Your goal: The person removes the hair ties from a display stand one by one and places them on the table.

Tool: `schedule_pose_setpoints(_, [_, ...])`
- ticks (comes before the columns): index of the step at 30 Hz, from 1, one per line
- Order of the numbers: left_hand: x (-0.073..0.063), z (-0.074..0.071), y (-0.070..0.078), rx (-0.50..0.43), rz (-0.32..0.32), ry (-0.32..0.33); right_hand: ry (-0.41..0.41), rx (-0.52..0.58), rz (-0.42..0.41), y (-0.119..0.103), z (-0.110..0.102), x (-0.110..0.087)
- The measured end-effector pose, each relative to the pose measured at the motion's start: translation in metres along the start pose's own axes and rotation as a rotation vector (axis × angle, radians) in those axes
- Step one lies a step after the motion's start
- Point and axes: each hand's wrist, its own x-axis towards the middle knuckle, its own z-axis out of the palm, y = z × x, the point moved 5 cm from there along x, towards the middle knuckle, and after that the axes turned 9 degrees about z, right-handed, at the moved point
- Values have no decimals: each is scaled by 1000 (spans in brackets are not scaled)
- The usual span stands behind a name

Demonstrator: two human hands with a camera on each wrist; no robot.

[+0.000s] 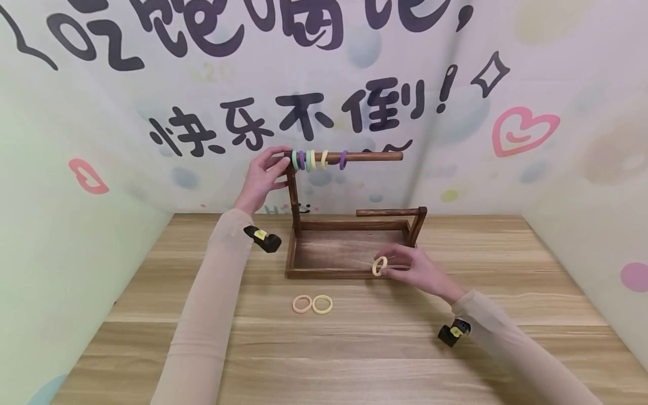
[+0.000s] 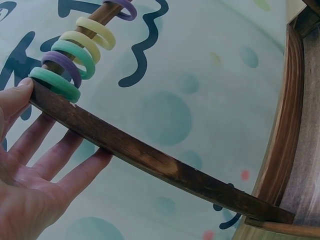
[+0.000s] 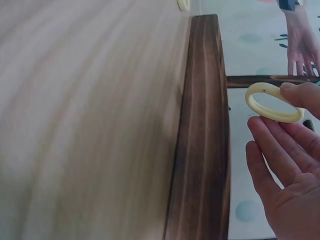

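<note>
My left hand (image 1: 260,177) grips the top corner of the wooden stand's tall post (image 2: 125,150), thumb at the end, fingers beneath. From there the upper rod (image 1: 374,157) runs right, carrying several teal, purple and pale yellow rings; most crowd near the post, while a purple ring (image 1: 343,160) hangs farther out. Between thumb and fingertips my right hand (image 1: 417,270) pinches a pale yellow ring (image 3: 262,88), held over the tray's front rim (image 1: 334,274). On the table in front lie a peach ring (image 1: 295,306) and a yellow ring (image 1: 322,313), side by side.
A lower rod (image 1: 387,212) points left from a short post (image 1: 417,226) at the stand's right end. The wood-grain table (image 1: 354,360) extends around the stand. Behind it hangs a printed backdrop (image 1: 223,185) with dark lettering and hearts.
</note>
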Motion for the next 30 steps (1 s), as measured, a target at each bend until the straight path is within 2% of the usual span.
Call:
schedule_pose_setpoints(12, [2, 0, 0, -17, -9, 14, -69, -26, -138, -3, 31, 4])
schedule_pose_setpoints(18, [2, 0, 0, -13, -9, 24, -164, 18, -107, -2, 48, 6])
schedule_pose_setpoints(26, [1, -1, 0, -1, -14, 22, -239, -2, -32, 1, 71, 10])
schedule_pose_setpoints(30, [1, -1, 0, -5, -18, 24, -282, 5, -31, -1, 81, 11])
